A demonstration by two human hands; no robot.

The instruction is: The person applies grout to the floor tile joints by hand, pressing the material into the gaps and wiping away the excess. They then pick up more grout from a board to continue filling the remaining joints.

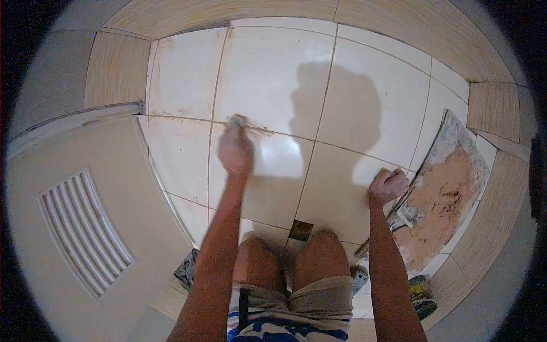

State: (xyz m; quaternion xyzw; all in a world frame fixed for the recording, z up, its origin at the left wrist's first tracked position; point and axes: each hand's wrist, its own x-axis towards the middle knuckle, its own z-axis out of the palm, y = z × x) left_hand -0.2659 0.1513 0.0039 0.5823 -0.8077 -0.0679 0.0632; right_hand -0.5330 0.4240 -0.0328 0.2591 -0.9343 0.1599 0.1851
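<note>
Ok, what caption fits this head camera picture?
Left hand at a smeared tile joint, right hand fisted beside a messy board.

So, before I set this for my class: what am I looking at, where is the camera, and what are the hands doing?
No machine here: a camera worn on the person's head looks down through a wide lens, past their own knees. The left hand presses a small greyish object onto a brown-smeared joint between white floor tiles. The right hand is a closed fist beside a board spread with brownish paste. A vented door stands left.
</note>
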